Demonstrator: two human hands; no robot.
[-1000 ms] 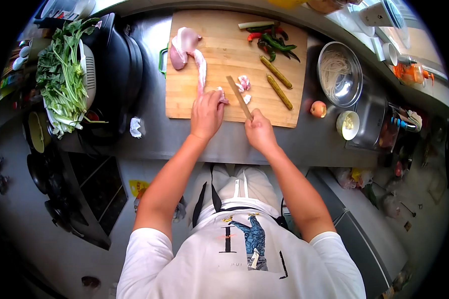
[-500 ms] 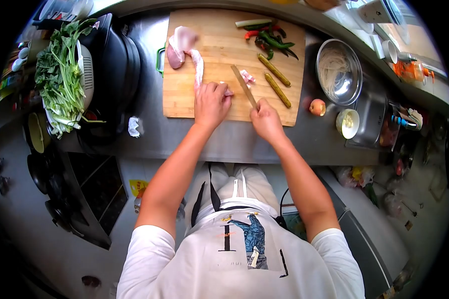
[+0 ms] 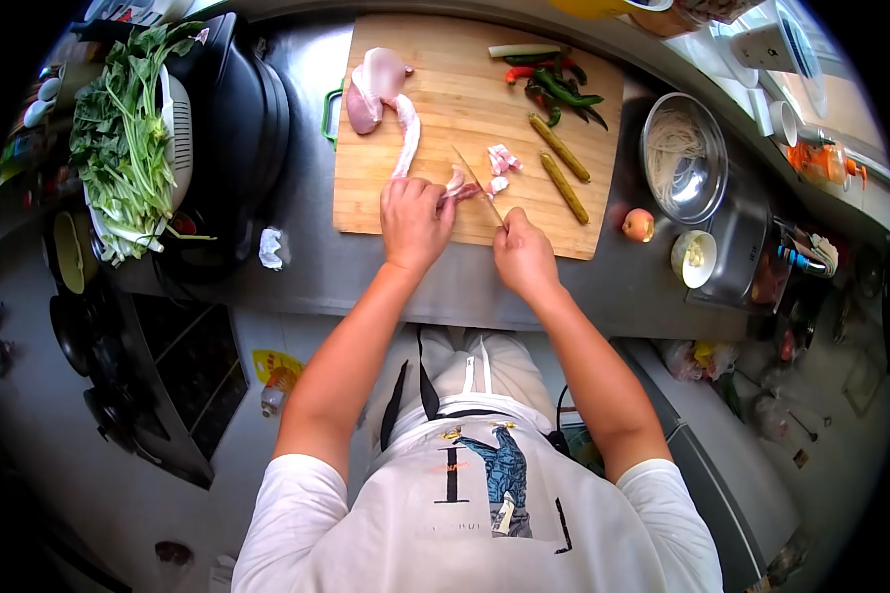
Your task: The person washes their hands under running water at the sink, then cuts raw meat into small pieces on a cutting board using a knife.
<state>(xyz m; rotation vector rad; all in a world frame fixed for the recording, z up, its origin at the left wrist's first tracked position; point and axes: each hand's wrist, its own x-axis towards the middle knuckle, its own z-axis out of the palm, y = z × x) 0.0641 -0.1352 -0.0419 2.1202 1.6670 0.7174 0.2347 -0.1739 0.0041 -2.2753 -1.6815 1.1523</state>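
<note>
My right hand (image 3: 524, 253) is closed round the handle of a knife (image 3: 476, 178), whose blade points away and to the left over the wooden cutting board (image 3: 445, 99). My left hand (image 3: 415, 221) presses with curled fingers on a strip of raw meat (image 3: 406, 138). One end of that meat (image 3: 457, 185) sticks out beside my fingers, against the blade. Right of the knife lie small cut meat pieces (image 3: 502, 158). At the board's upper left rests a larger pink raw cut (image 3: 368, 94), partly blurred.
Two pickled cucumbers (image 3: 561, 148) and red and green chillies (image 3: 564, 87) lie on the board's right side. Beyond stand a metal bowl of noodles (image 3: 674, 148), a bitten peach (image 3: 639, 225) and a small bowl (image 3: 694, 259) by the sink. Leafy greens (image 3: 129, 138) fill a basket at left.
The knife has come closer to my left hand and the meat end. More cut pieces now show right of the blade. The whole view has shifted slightly.
</note>
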